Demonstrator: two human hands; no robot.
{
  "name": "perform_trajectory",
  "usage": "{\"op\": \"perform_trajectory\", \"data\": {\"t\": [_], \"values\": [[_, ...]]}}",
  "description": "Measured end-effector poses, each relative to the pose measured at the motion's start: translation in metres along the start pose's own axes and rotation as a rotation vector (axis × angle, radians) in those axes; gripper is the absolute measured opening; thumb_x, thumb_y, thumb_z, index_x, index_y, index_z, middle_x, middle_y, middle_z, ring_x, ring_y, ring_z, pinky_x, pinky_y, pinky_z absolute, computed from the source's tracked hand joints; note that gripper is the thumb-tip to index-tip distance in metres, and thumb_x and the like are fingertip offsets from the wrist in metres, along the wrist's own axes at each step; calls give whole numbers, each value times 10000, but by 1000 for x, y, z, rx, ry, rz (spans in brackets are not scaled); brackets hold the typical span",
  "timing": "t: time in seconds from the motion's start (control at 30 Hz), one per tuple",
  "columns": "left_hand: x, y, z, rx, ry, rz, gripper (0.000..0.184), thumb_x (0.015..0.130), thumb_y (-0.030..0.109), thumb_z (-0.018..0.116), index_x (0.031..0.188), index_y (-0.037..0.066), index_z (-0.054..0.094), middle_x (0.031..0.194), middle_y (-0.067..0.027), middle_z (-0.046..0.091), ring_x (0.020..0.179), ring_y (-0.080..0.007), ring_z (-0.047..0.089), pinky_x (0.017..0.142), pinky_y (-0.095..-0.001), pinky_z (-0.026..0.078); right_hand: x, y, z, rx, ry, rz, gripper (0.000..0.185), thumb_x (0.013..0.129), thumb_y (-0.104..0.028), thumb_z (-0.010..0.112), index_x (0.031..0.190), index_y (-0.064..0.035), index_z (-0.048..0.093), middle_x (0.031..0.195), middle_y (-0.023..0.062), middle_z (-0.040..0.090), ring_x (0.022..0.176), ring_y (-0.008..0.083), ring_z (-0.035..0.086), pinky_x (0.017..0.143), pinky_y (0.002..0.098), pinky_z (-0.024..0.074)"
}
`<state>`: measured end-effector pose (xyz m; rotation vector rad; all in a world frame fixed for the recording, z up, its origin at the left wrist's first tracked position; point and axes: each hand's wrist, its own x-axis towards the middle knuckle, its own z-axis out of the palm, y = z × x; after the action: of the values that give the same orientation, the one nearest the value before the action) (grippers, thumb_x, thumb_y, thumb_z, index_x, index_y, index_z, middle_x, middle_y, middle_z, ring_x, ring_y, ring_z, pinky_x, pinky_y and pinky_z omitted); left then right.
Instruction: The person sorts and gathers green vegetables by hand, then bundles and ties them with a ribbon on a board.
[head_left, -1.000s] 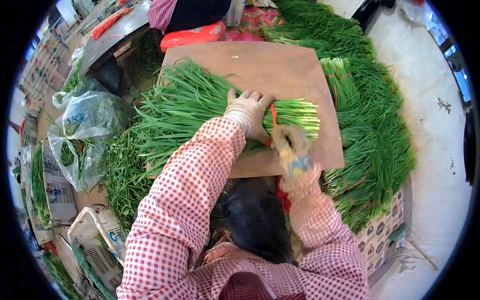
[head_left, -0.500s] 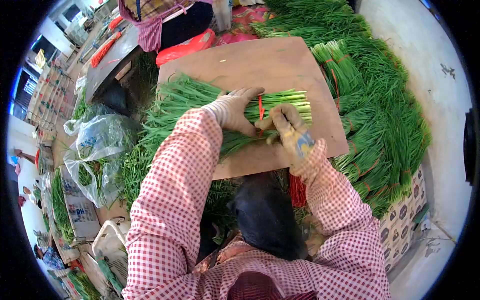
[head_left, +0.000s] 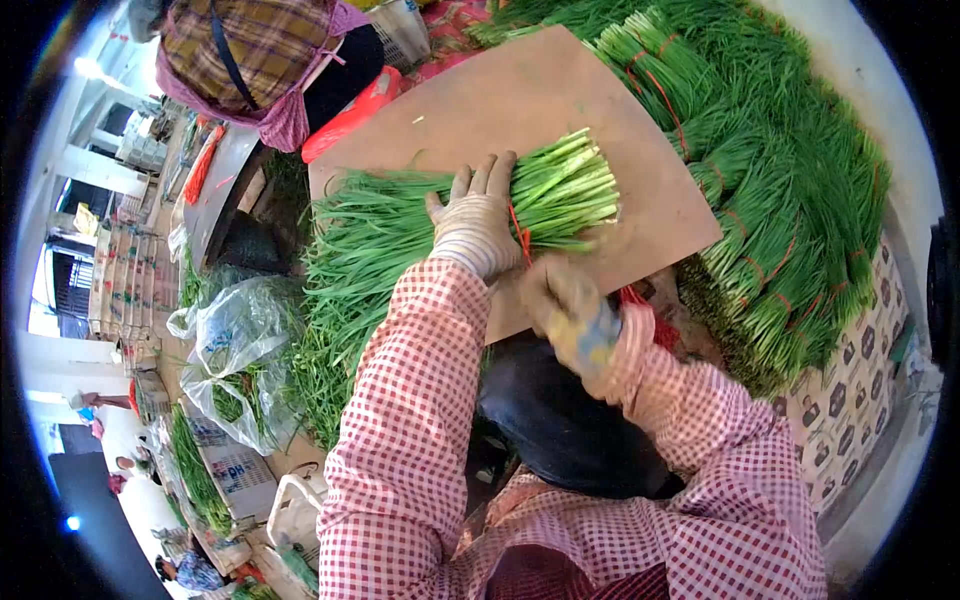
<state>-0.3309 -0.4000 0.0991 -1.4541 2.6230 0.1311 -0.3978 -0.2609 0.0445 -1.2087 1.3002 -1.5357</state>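
A bundle of green chives (head_left: 385, 225) lies on the brown board (head_left: 500, 85), its pale cut stems pointing right and its leaves spreading left. A red tie (head_left: 518, 232) crosses it near the stem end. My left hand (head_left: 477, 222), in a pale glove with a striped cuff, rests on top of the bundle beside the tie. Its fingers are stretched out and apart. My right hand (head_left: 570, 312), in a stained glove with a blue and yellow patch, is at the board's near edge, just below the tie. Motion smears its fingers, so their grip cannot be made out.
Tied bundles of chives (head_left: 770, 220) are heaped on the right. Red ties (head_left: 662, 325) hang by the board's near edge. A clear plastic bag (head_left: 245, 335) with greens sits at left. A person in a plaid head covering (head_left: 250, 50) is across the board.
My right hand has moved down from the tie toward the board's near edge. My left hand still rests on the bundle, its fingers now pointing away from me. The view has turned.
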Motion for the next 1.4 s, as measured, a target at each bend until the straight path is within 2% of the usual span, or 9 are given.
{"op": "perform_trajectory", "data": {"t": [0.1,0.23,0.33,0.53,0.73,0.87,1.03,1.23,1.4], "values": [[-1,-1,-1,11,-22,19,1049,586,364,782,1443,185,204,1490,-91,259,1381,-309,224,1051,-632,187,-27,40,-12,-278,-195,40,117,828,-49,541,944,-43,549,809,170,589,770,314,585,703,338,465],[-3,-4,-13,-10,-41,45,1103,516,369,824,1430,175,237,1468,-109,300,1369,-319,250,1058,-623,190,-2,44,-2,-257,-251,-251,28,849,-86,544,864,-68,529,733,65,556,672,176,567,607,295,452],[-7,-11,-26,72,-70,103,1015,581,411,773,1419,180,249,1450,-83,326,1357,-279,283,1056,-629,182,18,-18,-12,-350,-416,-176,54,879,-111,531,893,-59,538,746,43,573,691,163,568,651,281,455],[-30,-9,-85,295,-319,104,1007,491,504,817,1340,164,397,1344,-98,460,1297,-286,370,1041,-627,211,94,-102,-49,468,-396,50,34,902,-85,540,893,-54,529,724,43,556,695,189,576,702,330,512],[-33,-15,-29,136,5,116,1086,438,427,864,1354,180,336,1362,-105,428,1287,-292,377,1046,-591,245,139,-13,-59,911,-67,311,180,913,-189,558,986,-29,522,798,101,562,752,246,611,764,418,552],[-34,-15,-34,113,-20,101,1064,449,390,871,1349,188,342,1373,-102,421,1298,-296,363,1047,-586,250,156,-69,-78,495,-189,397,298,892,-282,589,1069,-48,536,948,97,607,837,264,627,743,361,547],[-37,-11,-37,64,-55,60,1060,437,359,878,1342,181,358,1398,-102,401,1310,-303,351,1057,-575,244,142,-80,-137,-780,-346,-92,319,869,-290,600,1098,-71,568,1008,117,606,804,213,626,685,329,514],[-31,-15,-37,28,-97,65,1070,433,358,878,1347,184,349,1400,-97,398,1301,-305,360,1047,-567,257,84,-81,-104,-1085,-555,-351,293,848,-223,594,1093,-64,582,950,168,622,930,312,606,799,385,488],[-35,-16,-33,65,-55,63,1095,429,379,875,1359,178,334,1414,-94,377,1305,-300,355,1050,-563,252,113,-81,-91,-1233,-852,-99,278,845,-187,591,1097,-70,589,1013,141,625,968,297,601,841,400,465]]}}
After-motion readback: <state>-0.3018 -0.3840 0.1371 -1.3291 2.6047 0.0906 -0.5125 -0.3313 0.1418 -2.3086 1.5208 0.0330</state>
